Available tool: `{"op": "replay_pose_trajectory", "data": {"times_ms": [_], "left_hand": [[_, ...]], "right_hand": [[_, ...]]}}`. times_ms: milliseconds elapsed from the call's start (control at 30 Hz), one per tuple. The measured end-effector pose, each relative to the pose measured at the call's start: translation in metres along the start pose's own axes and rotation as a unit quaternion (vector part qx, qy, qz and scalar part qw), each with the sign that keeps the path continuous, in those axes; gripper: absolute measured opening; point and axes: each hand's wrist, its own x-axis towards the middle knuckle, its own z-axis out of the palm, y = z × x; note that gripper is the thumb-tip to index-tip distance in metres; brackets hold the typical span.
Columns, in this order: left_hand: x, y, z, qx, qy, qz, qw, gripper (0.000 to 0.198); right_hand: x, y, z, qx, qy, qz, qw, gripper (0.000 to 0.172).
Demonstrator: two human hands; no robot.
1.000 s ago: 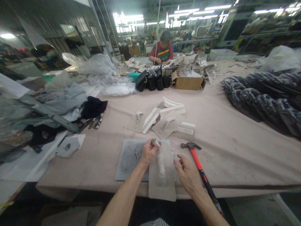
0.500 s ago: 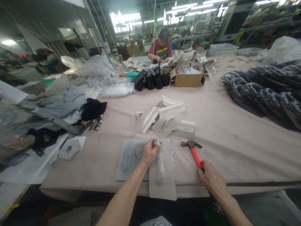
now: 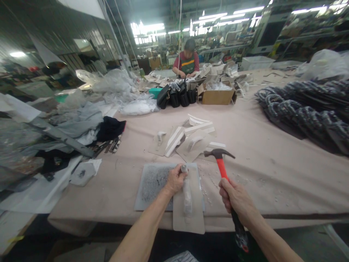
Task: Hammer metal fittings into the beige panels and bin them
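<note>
My left hand (image 3: 176, 179) is closed, thumb and fingers pinching a short pale cylindrical tool with a round metal top (image 3: 184, 168). It is held over the upper part of a beige panel (image 3: 196, 203) with a plastic-wrapped strap (image 3: 188, 200) along it. The panel overlaps a speckled grey board (image 3: 152, 183) and hangs over the table's front edge. Wrapped round the red-and-black handle of a claw hammer (image 3: 221, 168), my right hand (image 3: 236, 198) holds it raised, right of the panel, head away from me. What lies under the cylinder's lower end is hidden.
More beige panels (image 3: 195, 140) with white strips lie beyond the board. Black bags (image 3: 177, 96) and a cardboard box (image 3: 216, 96) stand farther back, a person (image 3: 188, 62) behind them. Dark wrapped pieces (image 3: 302, 109) are piled right; plastic bags (image 3: 117, 87) and a metal post (image 3: 62, 136) are left.
My right hand has lifted the hammer, its head shifting slightly left and up. The left hand keeps its pinch on the cylinder, which has moved slightly right.
</note>
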Motion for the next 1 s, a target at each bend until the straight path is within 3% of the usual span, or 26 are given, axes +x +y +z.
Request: {"op": "replay_pose_trajectory", "data": {"times_ms": [67, 133, 267, 367, 467, 533, 600, 700, 767, 867, 1000], "left_hand": [[-0.001, -0.002, 0.000, 0.015, -0.004, 0.009, 1.000, 0.019], [-0.002, -0.004, 0.001, 0.032, -0.007, 0.017, 0.999, 0.020], [-0.004, -0.007, 0.001, 0.051, -0.005, 0.023, 0.998, 0.015], [-0.004, -0.008, 0.001, 0.047, -0.008, 0.031, 0.998, 0.018], [-0.003, -0.009, 0.001, 0.049, -0.013, 0.034, 0.998, 0.020], [-0.002, -0.009, 0.000, 0.053, -0.013, 0.031, 0.998, 0.020], [-0.002, -0.009, 0.001, 0.052, -0.011, 0.028, 0.998, 0.021], [-0.002, -0.006, 0.001, 0.051, -0.010, 0.018, 0.998, 0.024], [-0.002, -0.004, 0.001, 0.047, -0.011, 0.016, 0.999, 0.027], [-0.003, -0.002, 0.000, 0.038, -0.009, 0.023, 0.999, 0.026], [-0.002, -0.003, -0.001, 0.040, -0.009, 0.027, 0.999, 0.019]], "right_hand": [[-0.006, -0.017, 0.004, -0.135, 0.053, -0.155, 0.977, 0.037], [-0.007, -0.025, 0.010, -0.275, 0.087, -0.251, 0.924, 0.035], [-0.003, -0.028, 0.015, -0.460, 0.014, -0.216, 0.861, 0.025], [-0.008, -0.049, 0.005, -0.473, 0.033, -0.239, 0.847, 0.028], [-0.023, -0.079, -0.003, -0.378, 0.175, -0.334, 0.845, 0.035], [-0.029, -0.083, -0.001, -0.320, 0.241, -0.366, 0.840, 0.039], [-0.027, -0.068, 0.007, -0.335, 0.216, -0.358, 0.844, 0.042], [-0.013, -0.029, 0.018, -0.432, 0.078, -0.292, 0.850, 0.038], [-0.003, -0.011, 0.018, -0.481, 0.025, -0.241, 0.842, 0.031], [0.009, 0.004, 0.007, -0.512, -0.001, -0.195, 0.836, 0.028], [0.028, 0.027, -0.012, -0.505, -0.007, -0.124, 0.854, 0.031]]}}
